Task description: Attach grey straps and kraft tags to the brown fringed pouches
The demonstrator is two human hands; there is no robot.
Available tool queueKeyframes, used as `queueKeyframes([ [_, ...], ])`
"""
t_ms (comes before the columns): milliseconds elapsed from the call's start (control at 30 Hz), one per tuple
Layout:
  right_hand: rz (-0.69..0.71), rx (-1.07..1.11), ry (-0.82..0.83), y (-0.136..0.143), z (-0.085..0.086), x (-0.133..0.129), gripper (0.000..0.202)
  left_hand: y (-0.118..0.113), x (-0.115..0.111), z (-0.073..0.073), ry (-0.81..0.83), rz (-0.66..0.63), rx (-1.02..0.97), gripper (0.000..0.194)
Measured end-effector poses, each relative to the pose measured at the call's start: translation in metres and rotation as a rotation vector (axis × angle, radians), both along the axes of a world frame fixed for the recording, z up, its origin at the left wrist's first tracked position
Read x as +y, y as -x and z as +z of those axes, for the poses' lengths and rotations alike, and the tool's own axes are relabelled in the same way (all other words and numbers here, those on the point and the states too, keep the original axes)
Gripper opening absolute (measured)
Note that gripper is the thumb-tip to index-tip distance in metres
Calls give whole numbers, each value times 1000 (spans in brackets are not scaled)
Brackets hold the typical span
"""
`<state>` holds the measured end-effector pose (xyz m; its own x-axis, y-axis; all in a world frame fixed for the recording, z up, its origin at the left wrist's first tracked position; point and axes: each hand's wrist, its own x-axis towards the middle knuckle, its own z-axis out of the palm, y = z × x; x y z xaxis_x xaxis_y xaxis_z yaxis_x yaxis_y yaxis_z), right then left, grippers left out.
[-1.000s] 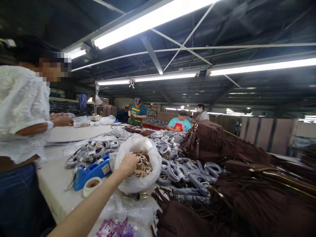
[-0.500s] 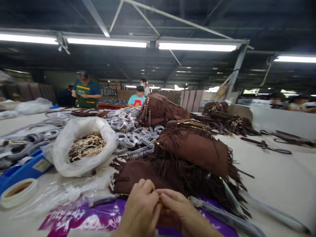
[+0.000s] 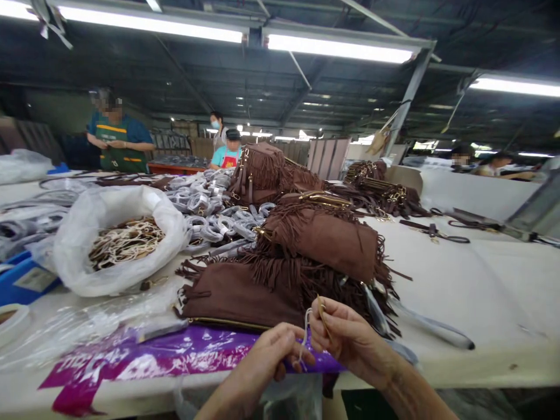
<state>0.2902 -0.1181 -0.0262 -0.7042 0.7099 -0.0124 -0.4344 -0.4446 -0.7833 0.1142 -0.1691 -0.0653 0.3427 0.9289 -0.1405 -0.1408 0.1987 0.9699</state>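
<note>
Between finger and thumb, my right hand (image 3: pixel 345 329) pinches a small tan tag (image 3: pixel 322 317) at the front of the table. A white string (image 3: pixel 305 332) hangs from the tag toward my left hand (image 3: pixel 277 356), whose fingers are curled around its lower part. Just behind both hands lies a flat brown fringed bag (image 3: pixel 240 294) with a gold zip along its front edge. Another brown fringed bag (image 3: pixel 332 239) rests on top of the pile behind it. A purple printed plastic bag (image 3: pixel 196 353) is under the hands' area.
At left, a white plastic sack (image 3: pixel 114 274) holds stringed tags, beside a blue bin (image 3: pixel 30 280) and a tape roll (image 3: pixel 13 324). Coiled grey-wrapped straps (image 3: pixel 210 227) lie behind. Dark straps (image 3: pixel 433 232) are at right. Several people are in the background.
My hands, together before, have moved apart, and the tag and white string now show between them. The view has shifted right and down, showing the table's front edge.
</note>
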Motion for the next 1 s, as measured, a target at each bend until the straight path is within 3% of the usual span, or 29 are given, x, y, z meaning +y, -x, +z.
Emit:
queueKeyframes([
  [100,-24,-36,-45,-16,-2,-2,21,-4,-3,8,92,19,61,43],
  [233,-62,-89,-85,-42,-8,-8,25,-3,-3,14,75,19,162,32],
  [367,13,-294,-166,-79,-12,-17,30,0,-1,10,-59,53,331,35],
  [467,64,-566,-374,-98,-11,-26,34,-3,-5,10,-268,42,587,30],
  [567,-163,-741,-582,-87,-14,-40,31,-17,-10,13,-452,-16,825,28],
  [633,-247,-659,-522,-67,-23,-49,30,-28,-10,16,-517,-40,894,23],
  [733,-146,-472,-306,-38,-40,-57,53,-40,-6,21,-570,-49,915,20],
  [800,-120,-514,-268,-30,-46,-57,48,-42,-3,24,-580,-35,914,22],
  [867,-163,-658,-411,-32,-43,-50,29,-41,-2,26,-540,-22,892,27],
  [1000,-346,-1072,-1035,-52,-26,-24,27,-36,1,15,-330,-14,644,36],
])
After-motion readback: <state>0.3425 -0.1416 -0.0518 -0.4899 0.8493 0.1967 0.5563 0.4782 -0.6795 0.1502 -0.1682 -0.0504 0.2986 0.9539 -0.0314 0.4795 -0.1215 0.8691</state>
